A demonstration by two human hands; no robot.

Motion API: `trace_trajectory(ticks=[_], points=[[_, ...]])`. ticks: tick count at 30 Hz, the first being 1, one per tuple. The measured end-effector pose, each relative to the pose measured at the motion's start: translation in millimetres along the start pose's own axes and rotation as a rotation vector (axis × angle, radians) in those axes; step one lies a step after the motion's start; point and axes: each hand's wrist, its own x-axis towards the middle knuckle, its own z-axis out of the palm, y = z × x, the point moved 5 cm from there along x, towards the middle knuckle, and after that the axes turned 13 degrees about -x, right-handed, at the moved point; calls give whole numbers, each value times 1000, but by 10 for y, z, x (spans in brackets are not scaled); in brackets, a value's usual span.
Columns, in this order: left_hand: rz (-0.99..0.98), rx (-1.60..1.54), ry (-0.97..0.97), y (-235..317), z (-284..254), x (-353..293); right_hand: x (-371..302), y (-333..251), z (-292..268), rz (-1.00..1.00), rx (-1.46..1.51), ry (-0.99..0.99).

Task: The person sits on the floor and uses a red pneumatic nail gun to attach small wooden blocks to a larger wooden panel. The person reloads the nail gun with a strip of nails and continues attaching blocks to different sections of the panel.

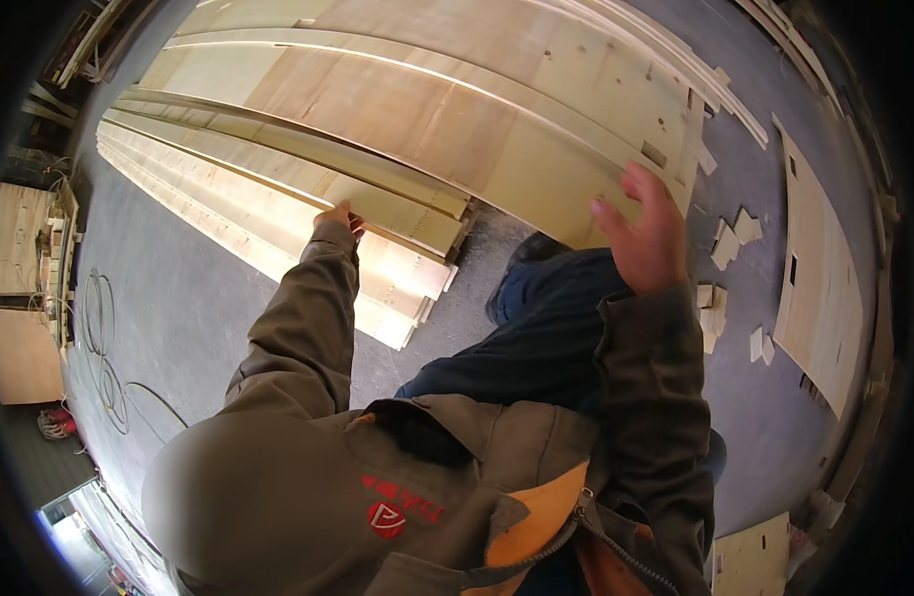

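Observation:
My left hand (340, 219) reaches forward to the near long edge of a stack of long wooden boards (397, 214). Its fingers curl around the edge of a board there, partly hidden by the hand itself. Below it, paler boards (278, 238) lie on the floor, their right ends uneven. My right hand (648, 233) is raised, thumb and fingers apart, with nothing in it. Beneath and beyond that hand spreads a wide wooden panel (407, 99) with a rectangular cutout near its right end.
Small wood offcuts (725, 243) are scattered on the grey floor (209, 348) at the right. Further right lies a long panel (820, 263) with slots. A looped cable (104, 368) lies at the left. My bent knee (556, 298) is close to the boards' ends.

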Motion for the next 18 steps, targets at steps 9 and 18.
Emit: trace_trajectory(ticks=[9,18], points=[[483,566,-28,-211,-473,-511,12,-22,41,69,55,17],[1050,1025,-536,-389,619,-2008,10,38,-56,116,160,73]])
